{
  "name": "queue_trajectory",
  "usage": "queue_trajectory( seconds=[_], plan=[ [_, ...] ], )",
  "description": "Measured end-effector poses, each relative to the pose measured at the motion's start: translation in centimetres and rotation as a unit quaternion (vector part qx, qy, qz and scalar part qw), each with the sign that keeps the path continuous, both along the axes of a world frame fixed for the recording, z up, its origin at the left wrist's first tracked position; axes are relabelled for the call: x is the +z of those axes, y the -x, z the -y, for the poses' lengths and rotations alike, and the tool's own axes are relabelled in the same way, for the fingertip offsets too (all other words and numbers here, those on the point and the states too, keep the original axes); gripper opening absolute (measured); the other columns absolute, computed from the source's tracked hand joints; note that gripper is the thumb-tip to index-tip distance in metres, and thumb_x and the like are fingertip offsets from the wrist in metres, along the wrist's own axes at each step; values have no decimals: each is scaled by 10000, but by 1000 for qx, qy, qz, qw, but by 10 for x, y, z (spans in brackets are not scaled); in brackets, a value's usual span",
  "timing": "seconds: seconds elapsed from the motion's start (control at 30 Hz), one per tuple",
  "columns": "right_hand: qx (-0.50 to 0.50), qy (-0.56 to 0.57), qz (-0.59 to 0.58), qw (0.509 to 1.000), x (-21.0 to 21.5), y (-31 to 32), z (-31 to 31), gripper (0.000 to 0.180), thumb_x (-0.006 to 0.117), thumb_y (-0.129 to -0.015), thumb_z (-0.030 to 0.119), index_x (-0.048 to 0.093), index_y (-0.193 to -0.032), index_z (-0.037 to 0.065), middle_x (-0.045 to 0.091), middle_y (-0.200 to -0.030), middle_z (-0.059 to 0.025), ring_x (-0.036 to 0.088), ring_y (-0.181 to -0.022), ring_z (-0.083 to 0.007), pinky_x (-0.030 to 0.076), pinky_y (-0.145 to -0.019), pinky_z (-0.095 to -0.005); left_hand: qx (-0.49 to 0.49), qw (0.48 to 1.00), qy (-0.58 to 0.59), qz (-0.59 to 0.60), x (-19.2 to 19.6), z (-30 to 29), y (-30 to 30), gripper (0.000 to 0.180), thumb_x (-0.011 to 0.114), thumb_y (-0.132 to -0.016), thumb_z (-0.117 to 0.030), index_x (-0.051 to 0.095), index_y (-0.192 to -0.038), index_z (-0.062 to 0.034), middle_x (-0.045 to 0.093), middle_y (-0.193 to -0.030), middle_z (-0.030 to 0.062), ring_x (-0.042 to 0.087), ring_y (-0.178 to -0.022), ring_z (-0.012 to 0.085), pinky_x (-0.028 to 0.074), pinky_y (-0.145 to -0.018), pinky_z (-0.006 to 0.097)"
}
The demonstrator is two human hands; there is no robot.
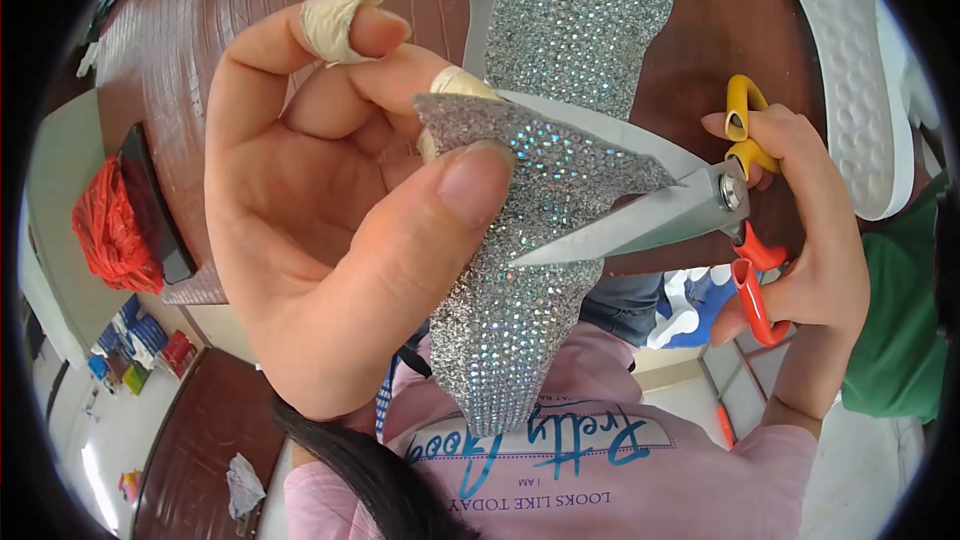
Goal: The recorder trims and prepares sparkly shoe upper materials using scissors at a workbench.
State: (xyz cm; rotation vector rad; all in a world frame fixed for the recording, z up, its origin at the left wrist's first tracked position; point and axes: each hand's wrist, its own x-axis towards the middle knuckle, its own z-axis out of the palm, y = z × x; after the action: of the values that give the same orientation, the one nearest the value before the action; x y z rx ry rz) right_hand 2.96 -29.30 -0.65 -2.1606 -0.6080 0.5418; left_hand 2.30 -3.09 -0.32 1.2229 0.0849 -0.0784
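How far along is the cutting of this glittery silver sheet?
Midway, it seems. Done: the scissors blades have already entered the glittery silver sheet. In hand: left hand pinches the sheet, right hand works the scissors. Left: uncut sheet remains beyond the blades.

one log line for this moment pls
left hand: pinches silver rhinestone sheet | right hand: works scissors, blades open on sheet edge | behind: brown table, white shoe sole

Silver sequined fabric (560, 170) between open scissors (690, 205) blades
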Motion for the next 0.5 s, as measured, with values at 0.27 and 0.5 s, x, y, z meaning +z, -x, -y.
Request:
queue_trajectory(
  seconds=[0.27, 0.5],
  plan=[
    [-5, 18, -4, 1000, -3, -1, 10, 1181, 830, -162, 493, 473, -1166, -16, 574, -1079, -154, 516, -836, -217, 390, -688, -273, 40, 998, 36, -29, 3, 6, 2, 418, 496, -728, 1, 396, -1133, -12, 526, -890, 102, 486, -688, 113, 374, -668, 186],
    [10, 42, 11, 999, -4, -2, 15, 1171, 792, -152, 550, 482, -1121, -29, 614, -1005, -156, 532, -757, -210, 416, -677, -277, 42, 998, 38, -27, 0, 5, 2, 413, 492, -736, 10, 392, -1136, -9, 532, -893, 113, 488, -651, 106, 394, -625, 189]
  ],
)
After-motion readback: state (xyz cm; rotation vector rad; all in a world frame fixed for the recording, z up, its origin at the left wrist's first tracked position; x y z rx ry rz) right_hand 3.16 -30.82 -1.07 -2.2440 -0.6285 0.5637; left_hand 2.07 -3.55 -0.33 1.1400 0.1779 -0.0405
